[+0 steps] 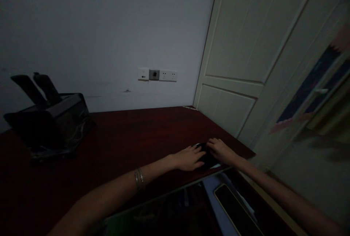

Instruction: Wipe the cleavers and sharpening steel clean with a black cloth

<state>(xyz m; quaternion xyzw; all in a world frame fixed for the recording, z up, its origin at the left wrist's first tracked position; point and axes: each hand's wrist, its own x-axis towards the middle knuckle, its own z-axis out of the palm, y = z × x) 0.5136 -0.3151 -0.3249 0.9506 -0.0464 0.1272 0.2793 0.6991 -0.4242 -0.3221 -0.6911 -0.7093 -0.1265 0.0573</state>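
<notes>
A small dark flat object [207,158], which I cannot name in the dim light, lies near the front right edge of a dark red wooden desk [131,137]. My left hand [188,158] rests on its left side with fingers stretched flat. My right hand [221,151] lies over its right side, fingers curved down onto it. A bit of white shows under the object. A metal bangle circles my left wrist.
A black printer [49,121] with raised paper supports stands at the desk's back left. Wall sockets [157,74] sit on the white wall. White wardrobe doors [246,64] stand to the right. A pulled-out tray below the desk edge holds a dark keyboard-like slab [235,210].
</notes>
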